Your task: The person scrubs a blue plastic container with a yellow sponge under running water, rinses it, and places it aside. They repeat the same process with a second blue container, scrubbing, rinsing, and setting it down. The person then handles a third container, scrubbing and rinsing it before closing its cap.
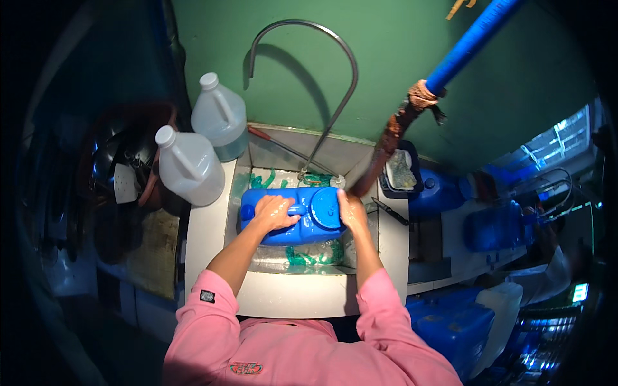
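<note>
A wet blue jug [293,235] is sitting in the sink [267,157], its cap [325,209] facing up. The left hand [274,212] is bending over the handle [297,210], the right hand [351,212] bracing the capped end; the view is hiding whether fingers are closing. Even pressure should be countering slipping. Some open sink is showing in front; 2 pale jugs [191,170], left, and a knife [394,213], right, are edging the table [394,248].

Wash area: sink [267,257], curved faucet [355,71], plastic jugs [296,233].

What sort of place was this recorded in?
Probably a washing area, perhaps in a kitchen: there is a sink, a curved metal faucet and a wet blue container.
</note>
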Motion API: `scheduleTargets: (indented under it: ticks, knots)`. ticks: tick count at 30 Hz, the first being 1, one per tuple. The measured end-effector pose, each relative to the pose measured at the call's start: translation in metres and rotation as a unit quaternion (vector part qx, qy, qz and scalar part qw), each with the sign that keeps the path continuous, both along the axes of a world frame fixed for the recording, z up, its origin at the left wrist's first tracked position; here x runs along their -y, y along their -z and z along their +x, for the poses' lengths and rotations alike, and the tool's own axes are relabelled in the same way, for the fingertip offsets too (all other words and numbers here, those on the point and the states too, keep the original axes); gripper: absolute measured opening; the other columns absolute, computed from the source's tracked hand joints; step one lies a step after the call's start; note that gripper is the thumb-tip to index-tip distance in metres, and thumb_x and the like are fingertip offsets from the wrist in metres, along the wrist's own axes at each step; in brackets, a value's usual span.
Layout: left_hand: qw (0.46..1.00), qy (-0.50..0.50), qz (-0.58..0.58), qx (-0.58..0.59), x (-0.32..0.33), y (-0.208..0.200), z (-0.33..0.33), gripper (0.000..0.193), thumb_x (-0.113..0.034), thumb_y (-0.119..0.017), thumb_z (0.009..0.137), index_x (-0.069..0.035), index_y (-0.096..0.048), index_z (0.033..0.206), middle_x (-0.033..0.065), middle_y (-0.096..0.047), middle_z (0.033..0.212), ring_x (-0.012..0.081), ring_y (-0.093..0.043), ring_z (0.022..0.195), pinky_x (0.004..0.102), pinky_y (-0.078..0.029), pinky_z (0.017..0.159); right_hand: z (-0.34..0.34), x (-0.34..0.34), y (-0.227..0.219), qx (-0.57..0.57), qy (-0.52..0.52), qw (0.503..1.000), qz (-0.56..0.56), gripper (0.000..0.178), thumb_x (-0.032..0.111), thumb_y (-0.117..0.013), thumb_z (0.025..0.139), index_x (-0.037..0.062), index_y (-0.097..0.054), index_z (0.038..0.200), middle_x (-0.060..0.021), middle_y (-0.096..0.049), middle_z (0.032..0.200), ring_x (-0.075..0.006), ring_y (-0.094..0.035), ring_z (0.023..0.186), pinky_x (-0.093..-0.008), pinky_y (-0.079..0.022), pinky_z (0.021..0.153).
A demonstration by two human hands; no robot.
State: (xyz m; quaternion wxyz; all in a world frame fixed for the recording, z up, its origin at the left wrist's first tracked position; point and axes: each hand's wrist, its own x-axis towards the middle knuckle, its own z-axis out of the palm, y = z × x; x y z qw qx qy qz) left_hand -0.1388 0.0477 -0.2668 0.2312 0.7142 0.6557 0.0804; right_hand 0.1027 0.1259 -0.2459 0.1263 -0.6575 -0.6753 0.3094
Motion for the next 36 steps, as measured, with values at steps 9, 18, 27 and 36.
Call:
scheduleTargets:
  ticks: [9,18,27,36]
  knots:
    - [0.993,-0.012,-0.12,-0.018,-0.024,-0.001,0.003,0.057,-0.052,-0.082,0.07,-0.012,-0.075,0.11,0.0182,-0.074,0.107,0.0317,-0.07,0.106,0.0451,-0.053,0.095,-0.033,0.012,-0.02,0.232,-0.206,0.948,0.065,0.043,0.045,-0.057,0.091,0.008,-0.071,0.11,-0.0197,-0.072,0.103,-0.0393,-0.068,0.102,-0.0502,-0.052,0.091]
    - [0.994,-0.037,-0.085,-0.055,-0.006,-0.021,0.011,0.052,-0.048,-0.079,0.075,-0.01,-0.076,0.11,0.0153,-0.075,0.107,0.0306,-0.071,0.104,0.0439,-0.056,0.089,-0.048,-0.022,-0.007,-0.042,-0.279,0.958,0.046,0.055,0.051,-0.043,0.101,0.0039,-0.07,0.109,-0.0276,-0.071,0.103,-0.0451,-0.067,0.101,-0.0516,-0.051,0.089]
    - [0.998,-0.03,-0.025,-0.046,-0.007,-0.011,0.013,0.047,-0.047,-0.079,0.073,-0.009,-0.077,0.1,0.0167,-0.076,0.097,0.0323,-0.072,0.095,0.0452,-0.057,0.083,-0.053,-0.025,-0.012,-0.053,-0.299,0.95,-0.073,0.053,0.053,-0.037,0.104,0.0106,-0.061,0.124,-0.0143,-0.065,0.129,-0.0327,-0.058,0.125,-0.0416,-0.043,0.105]
    - [0.997,-0.049,-0.029,-0.045,-0.014,-0.014,0.012,0.048,-0.045,-0.079,0.073,-0.009,-0.075,0.104,0.0158,-0.076,0.095,0.0331,-0.073,0.094,0.045,-0.057,0.082,-0.053,-0.027,-0.014,-0.102,-0.329,0.932,0.11,0.042,0.046,-0.052,0.1,0.0066,-0.066,0.107,-0.018,-0.071,0.092,-0.0382,-0.068,0.089,-0.0467,-0.053,0.08]
